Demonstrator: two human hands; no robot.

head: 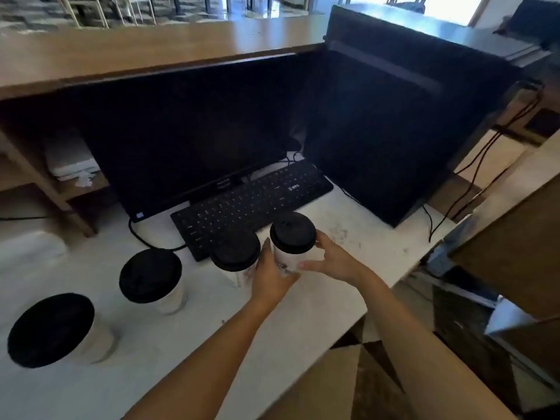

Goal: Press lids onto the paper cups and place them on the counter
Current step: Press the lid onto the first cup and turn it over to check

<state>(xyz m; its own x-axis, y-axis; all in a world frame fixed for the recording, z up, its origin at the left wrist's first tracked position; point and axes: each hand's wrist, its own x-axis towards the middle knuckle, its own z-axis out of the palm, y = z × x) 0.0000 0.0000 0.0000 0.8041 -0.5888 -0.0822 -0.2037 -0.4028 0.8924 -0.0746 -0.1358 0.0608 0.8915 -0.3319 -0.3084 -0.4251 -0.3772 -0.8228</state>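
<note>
Several white paper cups with black lids stand in a row on the white counter (303, 310). The rightmost lidded cup (291, 237) is between both hands: my left hand (269, 275) wraps its left side and base, and my right hand (330, 259) curls around its right side with thumb and fingers on the wall. Whether it rests on the counter or is slightly lifted is unclear. Just left of it stands a second lidded cup (235, 253), then a third (150, 275), and a fourth (51, 328) at the near left.
A black keyboard (251, 204) lies right behind the cups, with a dark monitor (188, 137) behind it and a black computer tower (394, 131) to the right. Cables hang at the right. A raised wooden counter top (151, 53) runs across the back.
</note>
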